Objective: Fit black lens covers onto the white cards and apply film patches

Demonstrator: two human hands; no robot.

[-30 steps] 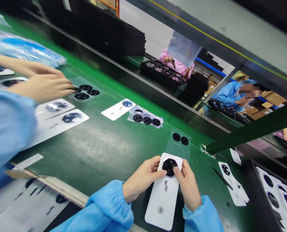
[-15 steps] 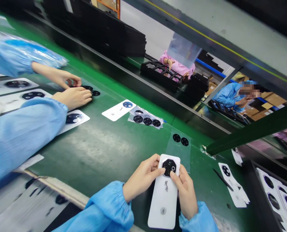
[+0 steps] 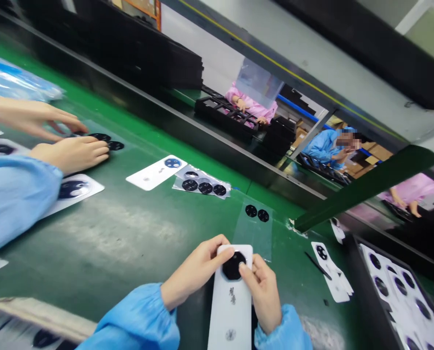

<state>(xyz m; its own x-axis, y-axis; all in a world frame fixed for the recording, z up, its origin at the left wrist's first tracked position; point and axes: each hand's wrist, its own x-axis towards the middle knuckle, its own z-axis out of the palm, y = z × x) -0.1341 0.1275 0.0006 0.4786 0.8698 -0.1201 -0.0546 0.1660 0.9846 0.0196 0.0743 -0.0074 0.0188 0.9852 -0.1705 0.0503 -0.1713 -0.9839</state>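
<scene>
Between my hands is a white phone back cover [image 3: 229, 311] with dark lettering, a round emblem and a black octagonal camera piece [image 3: 233, 265] near its top. My left hand [image 3: 198, 265] grips the upper left edge, its thumb lying on the upper left rim of the camera piece. On the right edge, my right hand [image 3: 264, 289] is closed round the cover, and its thumb presses the right side of the camera piece. Fingers behind the cover are hidden. Just beyond, a clear film sheet [image 3: 252, 238] carries two black camera discs [image 3: 257, 213].
A co-worker's hands [image 3: 71, 153] handle black discs at the left. A white cover [image 3: 154, 172] and a film packet of discs [image 3: 204, 187] lie mid-table. To the right are stacked covers [image 3: 332, 272], black tweezers [image 3: 317, 265], a black tray [image 3: 370, 291] and a slanting green post [image 3: 363, 189].
The view has shifted, so most things sit further left. My left thumb has moved from the camera piece's lower left to its upper left rim. My right thumb has slid up a little on it.
</scene>
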